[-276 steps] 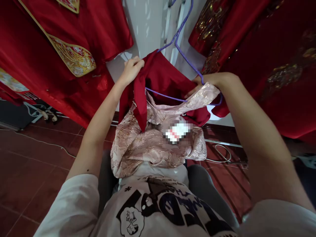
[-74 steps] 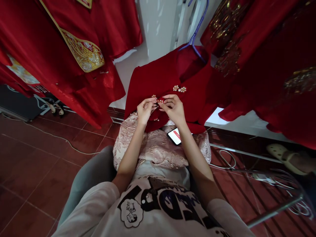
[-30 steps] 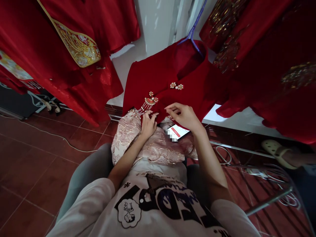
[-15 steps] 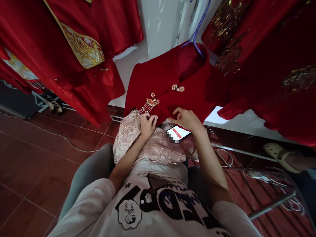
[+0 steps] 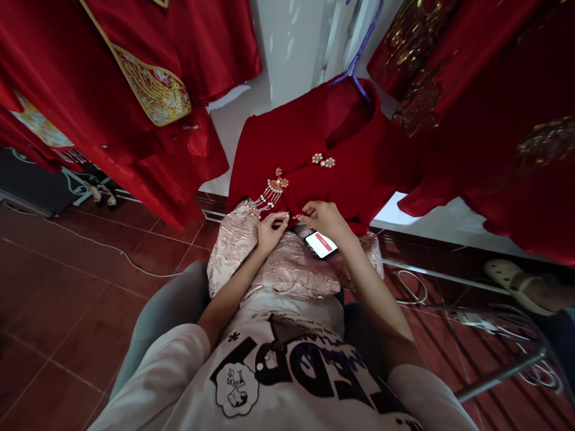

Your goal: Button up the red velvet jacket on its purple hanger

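Nearest us, pink brocade fabric [image 5: 291,275] lies bunched, a lit smartphone [image 5: 322,242] on it, right of centre. Our left hand [image 5: 271,232] and right hand [image 5: 327,218] curl apart at the red jacket's [image 5: 269,140] lower edge, either side of a beaded fastener [image 5: 296,216]; we cannot tell whether either grips it. Beyond sit a tasselled brooch [image 5: 276,184], a flower clasp [image 5: 324,160] and the purple hanger [image 5: 354,63].

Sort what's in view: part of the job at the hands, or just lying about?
In the job:
- left hand and right hand, at the jacket's lower front
- red jacket
- small clasp between the hands
- purple hanger in the jacket's neck

Just about:
- phone on the pink cloth
- shoes, far left
- white cable on the floor
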Demonstrator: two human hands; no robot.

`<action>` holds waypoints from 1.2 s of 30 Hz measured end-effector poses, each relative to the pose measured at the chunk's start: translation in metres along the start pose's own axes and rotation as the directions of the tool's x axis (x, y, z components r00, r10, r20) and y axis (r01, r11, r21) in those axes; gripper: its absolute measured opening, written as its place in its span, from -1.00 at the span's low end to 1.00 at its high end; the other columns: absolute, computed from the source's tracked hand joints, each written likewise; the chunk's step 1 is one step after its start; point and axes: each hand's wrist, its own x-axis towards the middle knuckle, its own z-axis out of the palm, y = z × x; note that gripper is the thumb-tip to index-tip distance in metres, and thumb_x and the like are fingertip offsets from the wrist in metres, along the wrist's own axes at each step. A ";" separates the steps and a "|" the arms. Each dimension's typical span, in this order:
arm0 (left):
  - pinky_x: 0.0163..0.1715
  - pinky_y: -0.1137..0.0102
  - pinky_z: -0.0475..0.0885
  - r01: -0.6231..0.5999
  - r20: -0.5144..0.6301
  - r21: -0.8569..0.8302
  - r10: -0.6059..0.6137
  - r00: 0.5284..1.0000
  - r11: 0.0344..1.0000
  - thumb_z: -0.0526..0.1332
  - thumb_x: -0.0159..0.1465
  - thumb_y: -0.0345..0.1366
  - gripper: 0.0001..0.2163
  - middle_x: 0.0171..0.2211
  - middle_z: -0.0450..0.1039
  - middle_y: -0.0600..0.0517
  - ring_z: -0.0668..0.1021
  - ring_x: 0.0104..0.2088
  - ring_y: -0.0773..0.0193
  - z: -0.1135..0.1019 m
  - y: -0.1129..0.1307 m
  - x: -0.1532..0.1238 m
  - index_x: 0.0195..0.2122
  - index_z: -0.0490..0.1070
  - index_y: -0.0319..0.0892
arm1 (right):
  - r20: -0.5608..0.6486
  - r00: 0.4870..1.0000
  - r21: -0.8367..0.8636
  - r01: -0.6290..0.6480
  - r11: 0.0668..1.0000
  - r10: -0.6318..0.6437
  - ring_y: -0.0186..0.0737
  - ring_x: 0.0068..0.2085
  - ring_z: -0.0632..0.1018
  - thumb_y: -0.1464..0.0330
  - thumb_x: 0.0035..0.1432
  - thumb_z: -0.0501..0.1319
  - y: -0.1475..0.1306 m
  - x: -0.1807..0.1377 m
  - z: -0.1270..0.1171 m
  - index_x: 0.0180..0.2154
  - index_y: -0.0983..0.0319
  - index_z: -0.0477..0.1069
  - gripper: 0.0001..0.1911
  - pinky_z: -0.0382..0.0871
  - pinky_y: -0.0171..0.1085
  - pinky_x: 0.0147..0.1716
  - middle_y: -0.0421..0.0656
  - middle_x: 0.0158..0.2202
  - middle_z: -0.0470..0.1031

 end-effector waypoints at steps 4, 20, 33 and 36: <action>-0.21 0.38 0.63 -0.015 -0.006 -0.028 0.015 1.000 0.999 0.32 0.28 -0.10 -0.73 -0.19 0.63 -0.07 0.67 -0.24 0.29 0.000 0.000 -0.001 -0.12 0.60 -0.17 | -0.022 1.000 -0.010 -0.016 1.000 0.016 -0.19 -0.23 0.66 0.44 0.20 0.32 -0.005 0.004 0.015 -0.23 0.28 0.56 -0.92 0.46 -0.29 -0.21 -0.03 -0.22 0.67; -0.14 0.31 0.63 0.098 -0.016 -0.107 -0.101 0.995 0.989 0.35 0.18 -0.21 -0.77 -0.21 0.65 -0.08 0.67 -0.24 0.27 0.002 -0.004 0.004 -0.18 0.61 -0.20 | -0.083 0.992 -0.095 -0.103 0.990 0.095 -0.10 -0.14 0.67 0.34 0.29 0.26 -0.006 0.003 0.032 -0.12 0.18 0.52 -0.86 0.42 -0.26 -0.25 -0.10 -0.16 0.67; -0.17 0.35 0.63 0.010 0.022 0.009 -0.010 1.000 1.000 0.30 0.26 -0.25 -0.83 -0.19 0.64 -0.07 0.67 -0.24 0.27 -0.001 -0.012 0.005 -0.19 0.62 -0.18 | -0.094 0.993 -0.124 -0.082 0.989 0.071 -0.17 -0.20 0.65 0.32 0.32 0.21 -0.005 0.002 0.036 -0.10 0.20 0.49 -0.84 0.38 -0.29 -0.29 -0.12 -0.13 0.65; -0.20 0.38 0.62 -0.074 0.008 0.083 0.073 0.997 0.994 0.26 0.32 -0.30 -0.85 -0.17 0.62 -0.05 0.66 -0.25 0.29 0.000 -0.013 0.004 -0.14 0.57 -0.16 | -0.081 0.993 -0.160 -0.094 0.983 0.081 -0.16 -0.16 0.64 0.33 0.34 0.19 -0.010 0.001 0.033 -0.01 0.25 0.46 -0.76 0.40 -0.27 -0.24 -0.07 -0.04 0.62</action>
